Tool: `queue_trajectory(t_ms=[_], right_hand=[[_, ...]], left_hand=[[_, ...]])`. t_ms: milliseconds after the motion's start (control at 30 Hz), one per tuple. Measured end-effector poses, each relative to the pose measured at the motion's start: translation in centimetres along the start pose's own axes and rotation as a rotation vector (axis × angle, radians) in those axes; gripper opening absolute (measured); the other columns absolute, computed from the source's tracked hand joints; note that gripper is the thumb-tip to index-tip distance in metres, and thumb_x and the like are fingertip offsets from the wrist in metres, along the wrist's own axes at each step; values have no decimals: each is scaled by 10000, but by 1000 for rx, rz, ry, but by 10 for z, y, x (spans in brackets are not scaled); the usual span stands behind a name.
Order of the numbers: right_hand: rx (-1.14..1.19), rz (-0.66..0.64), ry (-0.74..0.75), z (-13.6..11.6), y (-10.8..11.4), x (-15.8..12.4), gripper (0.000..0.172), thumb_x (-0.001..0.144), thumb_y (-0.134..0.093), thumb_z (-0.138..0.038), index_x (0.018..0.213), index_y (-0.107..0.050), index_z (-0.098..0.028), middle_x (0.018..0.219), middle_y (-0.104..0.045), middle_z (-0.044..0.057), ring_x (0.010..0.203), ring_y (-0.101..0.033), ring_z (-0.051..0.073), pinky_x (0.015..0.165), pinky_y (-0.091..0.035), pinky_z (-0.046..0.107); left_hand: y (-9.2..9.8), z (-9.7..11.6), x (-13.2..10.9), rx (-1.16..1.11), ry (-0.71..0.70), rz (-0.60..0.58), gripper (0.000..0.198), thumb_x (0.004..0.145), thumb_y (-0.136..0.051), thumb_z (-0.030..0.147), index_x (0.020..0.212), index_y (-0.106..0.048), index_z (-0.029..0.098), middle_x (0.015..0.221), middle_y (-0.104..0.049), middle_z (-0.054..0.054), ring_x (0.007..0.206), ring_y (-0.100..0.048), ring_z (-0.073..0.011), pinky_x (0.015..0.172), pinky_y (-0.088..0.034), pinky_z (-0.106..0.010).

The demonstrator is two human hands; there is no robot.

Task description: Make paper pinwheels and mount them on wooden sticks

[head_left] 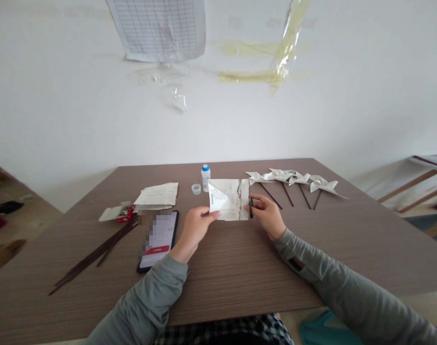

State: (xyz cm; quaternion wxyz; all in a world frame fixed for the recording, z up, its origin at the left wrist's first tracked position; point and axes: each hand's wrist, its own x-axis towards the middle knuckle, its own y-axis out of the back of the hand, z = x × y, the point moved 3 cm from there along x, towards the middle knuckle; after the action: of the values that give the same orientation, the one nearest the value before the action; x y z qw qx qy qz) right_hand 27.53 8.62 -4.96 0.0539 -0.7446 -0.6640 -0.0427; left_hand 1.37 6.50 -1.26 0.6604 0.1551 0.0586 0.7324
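Observation:
My left hand (199, 226) pinches the lower left edge of a printed sheet of paper (230, 200), held up above the table. Dark-handled scissors (251, 206) are in my right hand (267, 214), at the sheet's right edge, with the blades pointing away from me. Whether the blades are cutting into the paper cannot be made out. Behind the sheet stands a white glue bottle (206, 178) with a blue top, beside a clear cap (196, 189). Several paper pinwheels (293, 177) on dark sticks lie to the right, beyond my right hand.
On the left lie a stack of printed paper (156, 195), an open red box (124, 212) of small pieces, a bundle of dark sticks (96, 254) and a phone (159, 242). The brown table (232, 278) meets a white wall (160, 134).

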Motion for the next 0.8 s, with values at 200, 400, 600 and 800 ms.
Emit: queue_trajectory(t_ms=[200, 400, 600, 800], right_hand=[[-16, 19, 1, 0, 7, 5, 604, 646, -973, -513, 1148, -805, -223, 919, -873, 89, 901, -827, 323, 827, -683, 470], [13, -11, -39, 2, 3, 3, 621, 616, -990, -466, 1153, -809, -214, 911, -877, 82, 881, -824, 306, 826, -680, 459], [52, 28, -62, 3, 0, -1, 641, 604, -1012, -487, 1142, -797, -213, 925, -881, 95, 901, -837, 325, 828, -684, 471], [112, 125, -67, 0, -1, -1, 644, 591, -1021, -471, 1132, -787, -211, 962, -897, 108, 920, -850, 328, 845, -680, 467]], left_hand=[[1, 4, 2, 44, -27, -46, 148, 693, -915, 421, 728, -904, 277, 876, -920, -73, 897, -825, -362, 848, -573, -413], [4, -2, 2, -17, 31, 13, 222, 726, -890, 459, 772, -899, 242, 877, -912, -93, 920, -820, -360, 829, -560, -400], [-1, -1, -1, -182, 73, 57, 318, 713, -945, 501, 818, -859, 213, 919, -907, -101, 938, -830, -322, 879, -588, -387], [-20, 4, -12, -409, 123, -63, 433, 615, -1054, 441, 918, -845, 213, 1047, -935, -135, 1066, -865, -344, 1011, -643, -446]])
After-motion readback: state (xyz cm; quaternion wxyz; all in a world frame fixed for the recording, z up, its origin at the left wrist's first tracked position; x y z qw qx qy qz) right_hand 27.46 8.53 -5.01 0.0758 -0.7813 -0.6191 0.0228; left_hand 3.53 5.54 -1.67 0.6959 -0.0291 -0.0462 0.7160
